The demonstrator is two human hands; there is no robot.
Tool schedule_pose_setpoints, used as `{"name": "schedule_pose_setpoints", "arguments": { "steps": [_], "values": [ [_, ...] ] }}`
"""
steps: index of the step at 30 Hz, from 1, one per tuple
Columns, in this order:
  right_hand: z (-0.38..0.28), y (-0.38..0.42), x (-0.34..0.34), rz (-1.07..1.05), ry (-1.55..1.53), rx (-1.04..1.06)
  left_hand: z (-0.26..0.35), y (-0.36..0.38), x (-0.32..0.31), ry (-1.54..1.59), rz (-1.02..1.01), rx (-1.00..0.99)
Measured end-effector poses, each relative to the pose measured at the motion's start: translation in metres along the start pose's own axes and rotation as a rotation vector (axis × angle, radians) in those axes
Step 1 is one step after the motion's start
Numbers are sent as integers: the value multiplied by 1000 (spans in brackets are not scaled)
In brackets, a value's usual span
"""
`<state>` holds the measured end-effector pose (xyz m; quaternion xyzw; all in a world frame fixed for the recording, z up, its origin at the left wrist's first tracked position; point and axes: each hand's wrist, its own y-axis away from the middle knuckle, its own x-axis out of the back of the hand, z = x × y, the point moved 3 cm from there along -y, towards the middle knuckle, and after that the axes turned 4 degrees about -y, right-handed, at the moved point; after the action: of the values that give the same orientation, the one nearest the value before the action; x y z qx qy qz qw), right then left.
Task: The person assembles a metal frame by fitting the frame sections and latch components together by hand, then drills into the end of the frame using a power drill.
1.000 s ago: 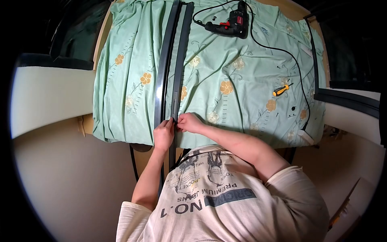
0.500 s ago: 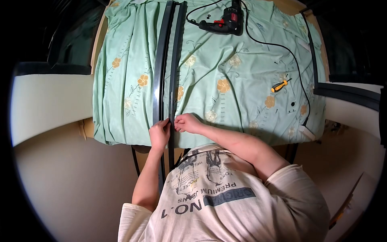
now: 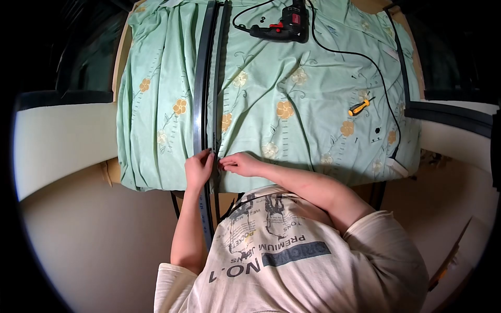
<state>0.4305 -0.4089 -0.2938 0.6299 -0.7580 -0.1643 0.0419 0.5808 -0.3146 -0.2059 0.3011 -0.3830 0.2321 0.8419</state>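
Observation:
Two long dark rails run side by side from the far edge of the cloth towards my body: a wider, shiny rail (image 3: 199, 99) on the left and a narrower rail (image 3: 217, 78) on the right. My left hand (image 3: 198, 171) lies over the wider rail near the front edge, thumb and fingers pinched at the narrow rail's left side. From the right, my right hand (image 3: 241, 164) has its bent fingers closed at the same narrow rail, a little nearer to me. The exact fingertip contact is partly hidden. Both rails extend past the table's front edge.
A green flowered cloth (image 3: 261, 120) covers the table in folds. At the back lies a black and red power drill (image 3: 284, 26) with its cord (image 3: 360, 53) looping right. A yellow screwdriver (image 3: 359, 107) and several small dark pieces lie on the right.
The narrow rail looks thinner, as if turned on its edge, and lies closer to the wider rail. Both hands have shifted slightly left with it. The whole view has also shifted a little left.

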Motion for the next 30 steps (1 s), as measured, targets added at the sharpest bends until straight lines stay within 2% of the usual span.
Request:
{"name": "schedule_pose_setpoints", "arguments": {
  "steps": [1, 3, 5, 8, 10, 13, 14, 17, 19, 21, 23, 25, 26, 27, 29, 30],
  "values": [
    [2, -1, 0, 3, -1, -2, 6, -5, -2, 0, -3, -2],
    [0, -2, -1, -40, 74, 103, 17, -15, 0, 7, 189, -98],
    [-1, -3, 1, -55, 115, 91, 10, -24, -3, -35, 191, -138],
    [-5, -2, 2, -83, 125, 55, 10, -29, -2, -42, 93, -64],
    [-9, -1, 1, -91, 94, 31, 16, -30, 0, -212, 91, -128],
    [-8, -1, 1, -104, 102, 45, 6, -37, -2, -85, 99, -105],
    [-3, -2, -2, -66, 19, 67, 2, -39, 0, -86, 97, -105],
    [7, -8, -5, -25, -140, 96, -13, -46, 9, -32, 24, -137],
    [6, -10, -4, -22, -214, 101, -30, -51, 14, 237, -118, -54],
    [-2, -11, 0, -9, -366, -108, -42, -54, 22, 254, -186, -24],
    [-5, -18, 0, -32, -431, -97, -59, -55, 22, 518, -292, 83],
    [-24, -21, 2, 47, -510, -12, -52, -51, 30, 540, -338, 152],
    [-26, -27, 2, 100, -442, 96, -45, -49, 30, 558, -394, 134],
    [-29, -32, 1, 85, -440, 90, -36, -46, 29, 577, -449, 115],
    [-33, -38, 7, 222, -239, 19, -30, -43, 24, 520, -387, 90],
    [-37, -39, 10, 205, -230, -33, -31, -42, 20, 516, -355, 85]
  ]
}}
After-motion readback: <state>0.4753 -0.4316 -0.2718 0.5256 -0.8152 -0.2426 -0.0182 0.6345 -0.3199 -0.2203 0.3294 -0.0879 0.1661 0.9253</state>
